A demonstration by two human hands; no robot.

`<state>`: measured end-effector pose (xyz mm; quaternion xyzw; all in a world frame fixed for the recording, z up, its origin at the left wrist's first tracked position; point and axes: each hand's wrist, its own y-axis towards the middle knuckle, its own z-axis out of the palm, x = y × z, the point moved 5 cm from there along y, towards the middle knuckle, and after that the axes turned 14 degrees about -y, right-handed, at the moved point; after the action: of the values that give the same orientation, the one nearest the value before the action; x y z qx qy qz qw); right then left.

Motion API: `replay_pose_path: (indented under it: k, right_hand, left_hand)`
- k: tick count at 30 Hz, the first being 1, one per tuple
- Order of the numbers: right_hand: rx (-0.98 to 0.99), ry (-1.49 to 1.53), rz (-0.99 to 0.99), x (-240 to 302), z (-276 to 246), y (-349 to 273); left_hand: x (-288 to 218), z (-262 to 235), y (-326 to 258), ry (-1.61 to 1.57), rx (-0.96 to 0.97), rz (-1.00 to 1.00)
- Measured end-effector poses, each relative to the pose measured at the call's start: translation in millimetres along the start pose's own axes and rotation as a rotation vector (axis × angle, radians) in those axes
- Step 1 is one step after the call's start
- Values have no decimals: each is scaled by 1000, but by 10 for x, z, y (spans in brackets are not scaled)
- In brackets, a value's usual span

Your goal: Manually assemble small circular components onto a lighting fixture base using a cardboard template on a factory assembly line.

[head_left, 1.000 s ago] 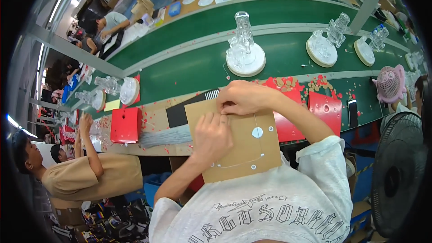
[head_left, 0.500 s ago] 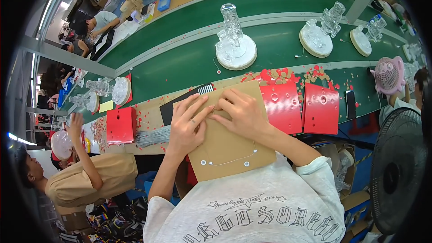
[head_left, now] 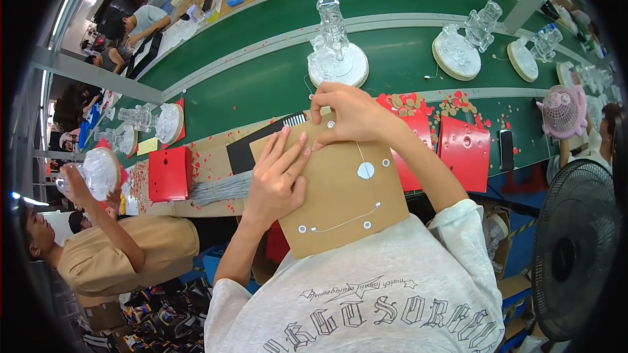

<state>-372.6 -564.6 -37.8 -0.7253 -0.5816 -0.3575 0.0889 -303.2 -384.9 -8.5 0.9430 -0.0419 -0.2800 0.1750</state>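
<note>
A brown cardboard sheet leans against my front, over the near edge of the bench. White ring eyelets dot it, thin white wires run across its face, and a round white patch sits right of the middle. My left hand lies on the sheet's left part, its fingers stretched toward the far edge. My right hand arches over the far edge, thumb on the face and fingers bent at the edge, apparently gripping the sheet. Whether a thin wire is between its fingertips is hidden.
Red punched panels and loose red and brown discs lie to the right. Grey wires and another red panel are left. Clear glass-like pieces on round white bases stand beyond. A black fan is at right.
My hands have drawn apart: the right moved to the far edge, the left flattened on the sheet. The round patch and more eyelets now show. A co-worker at left now holds up a clear piece.
</note>
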Motion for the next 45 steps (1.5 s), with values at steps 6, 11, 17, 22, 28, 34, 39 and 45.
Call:
replay_pose_path:
  k: [6, 11, 17, 22, 28, 34, 39, 45]
  right_hand:
    - [640, 43, 191, -173, 65, 218]
    - [183, 434, 343, -926, -1, -13]
    - [-42, 64, 220, -1011, 1011, -1360]
    - [-87, 26, 272, -1127, 885, -1296]
    - [-189, -46, 384, -1370, 650, -1321]
    - [-265, -168, 537, -2002, -514, -1955]
    - [-194, -449, 501, -2510, -1913, -1134]
    - [458, -1163, 308, -2742, -1325, 213]
  left_hand:
    - [-176, 81, 35, 143, 129, -4]
    - [-101, -61, -142, 15, -199, -89]
    - [257, -155, -306, -374, -542, -326]
    - [399, -133, -199, -650, -699, -347]
    - [875, -316, -647, -901, -1366, -295]
    - [1023, 136, -993, -978, -1303, -636]
    - [957, 871, -1107, -1115, -1171, -854]
    - [906, 1201, -976, -1140, -1079, -901]
